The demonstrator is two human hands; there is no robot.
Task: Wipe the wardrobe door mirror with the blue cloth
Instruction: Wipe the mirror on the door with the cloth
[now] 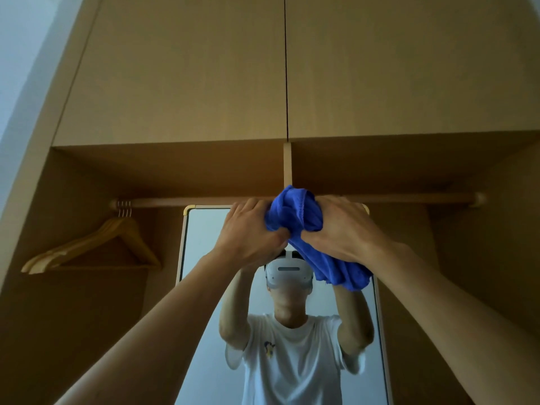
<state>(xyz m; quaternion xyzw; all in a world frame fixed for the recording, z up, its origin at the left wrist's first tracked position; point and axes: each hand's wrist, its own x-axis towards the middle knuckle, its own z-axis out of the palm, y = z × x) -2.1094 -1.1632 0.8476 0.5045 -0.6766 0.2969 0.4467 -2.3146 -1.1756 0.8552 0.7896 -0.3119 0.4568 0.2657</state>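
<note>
A tall mirror (201, 244) with a light frame stands inside the open wooden wardrobe, its top edge just under the hanging rail. The blue cloth (295, 214) is bunched up in front of the mirror's top. My left hand (251, 232) grips the cloth's left side and my right hand (344, 229) grips its right side, with a loose end (342, 273) hanging below my right wrist. Both arms are raised. The mirror reflects a person in a white T-shirt wearing a white headset.
A wooden rail (175, 202) runs across the wardrobe under two closed upper doors (181, 77). Several wooden hangers (96, 244) hang at the rail's left end. A vertical divider (287, 165) meets the rail above the cloth.
</note>
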